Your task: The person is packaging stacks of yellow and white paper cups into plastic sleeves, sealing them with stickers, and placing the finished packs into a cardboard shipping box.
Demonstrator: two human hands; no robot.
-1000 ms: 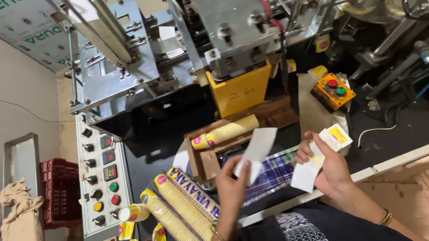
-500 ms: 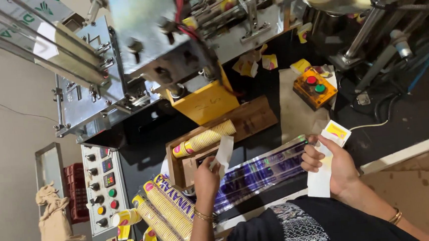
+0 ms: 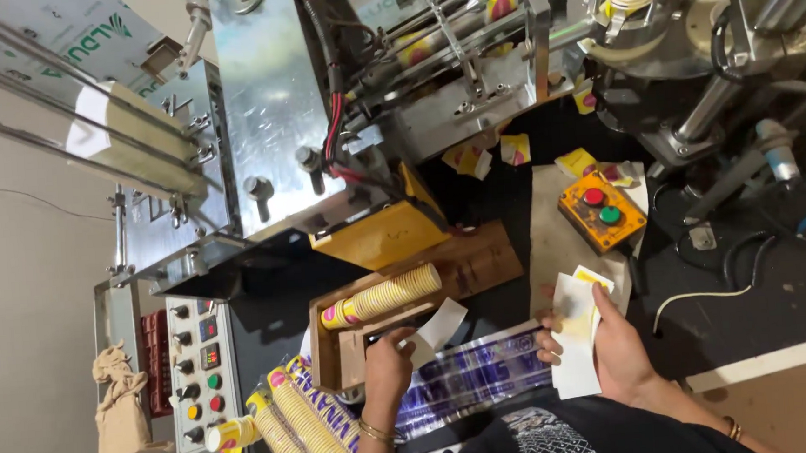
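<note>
My left hand (image 3: 388, 367) pinches a white paper blank (image 3: 439, 331) beside a wooden box (image 3: 345, 351) on the machine bed. A yellow stack of paper cups (image 3: 384, 296) lies on its side across that box. My right hand (image 3: 611, 344) grips a small stack of white and yellow paper blanks (image 3: 575, 332), held above the dark table. Between my hands lies a shiny purple printed wrapper (image 3: 469, 386). More sleeves of stacked cups (image 3: 303, 424) lie near my left wrist.
A metal cup-forming machine (image 3: 274, 104) fills the top of the view. A yellow button box (image 3: 601, 210) with a red and a green button sits at right. A control panel (image 3: 198, 374) with several knobs is at left. Loose blanks (image 3: 483, 156) litter the bed.
The view has shifted. My left hand moved left and down with its blank toward the wooden box. My right hand, still holding its blanks, has stayed near the table edge.
</note>
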